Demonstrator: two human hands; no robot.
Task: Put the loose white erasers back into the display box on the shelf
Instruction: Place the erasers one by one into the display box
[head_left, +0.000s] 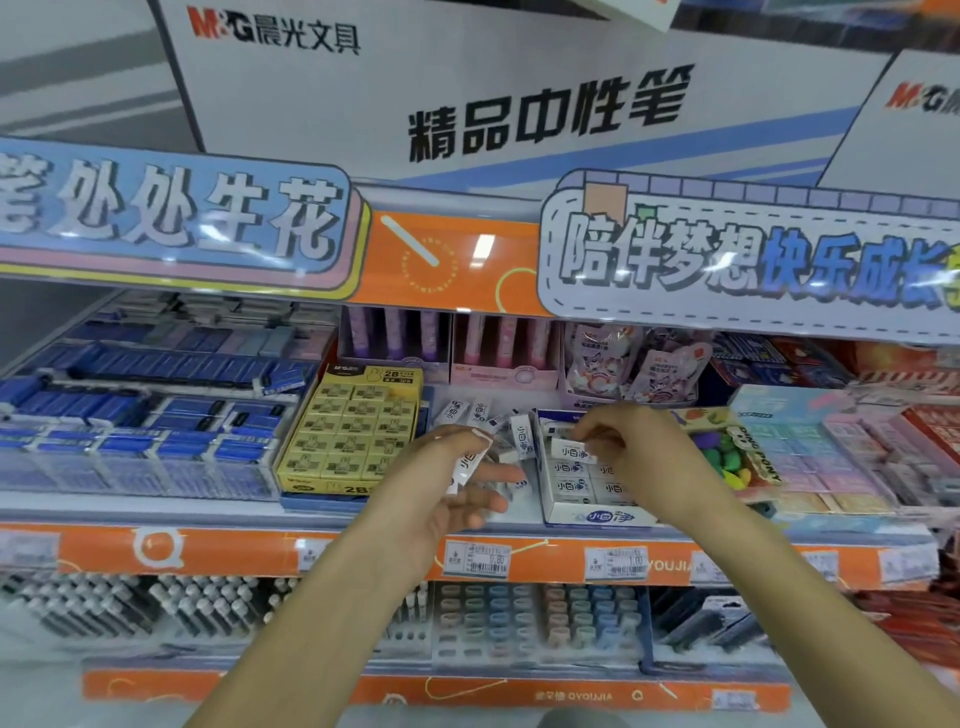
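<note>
Both forearms were bare, with no sleeves showing near the shelf edge (363, 551). The left hand (447, 483) and the right hand (628, 447) wore no gloves, rings or watch. Fingernails looked short and plain.

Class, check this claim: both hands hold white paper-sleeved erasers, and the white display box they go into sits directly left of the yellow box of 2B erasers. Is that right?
One detail is wrong. In the head view the white display box sits right of the yellow box of 2B erasers, not left. Both hands, left and right, do hold white paper-sleeved erasers.
</note>
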